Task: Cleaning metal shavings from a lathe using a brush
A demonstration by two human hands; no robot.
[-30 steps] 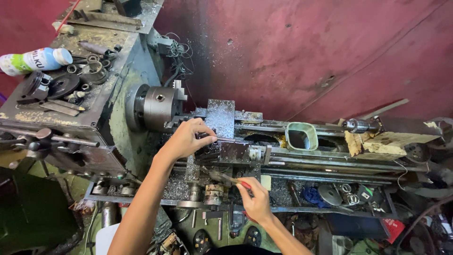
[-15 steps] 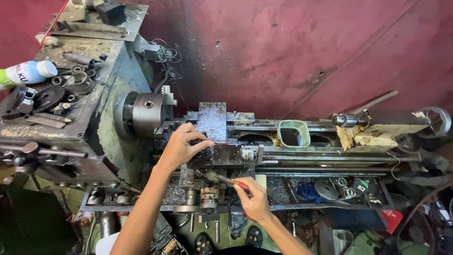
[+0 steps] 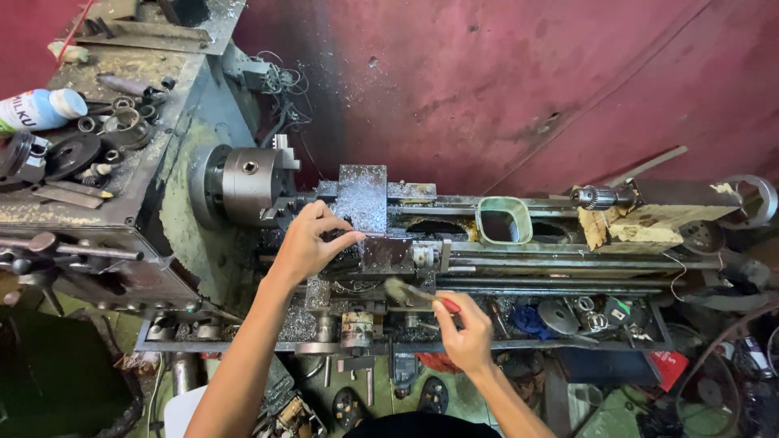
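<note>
Barely moving since earlier, both hands staying put | left hand (image 3: 307, 242) resting curled on lathe carriage (image 3: 381, 251), holding nothing | right hand (image 3: 466, 331) pinching small brush (image 3: 418, 296), sweeping chips near carriage front

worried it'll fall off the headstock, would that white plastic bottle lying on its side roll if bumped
Probably yes: the bottle lies on its side and looks round, so a nudge could roll it. It seems light plastic. The metal rings beside it might stop it.
</note>
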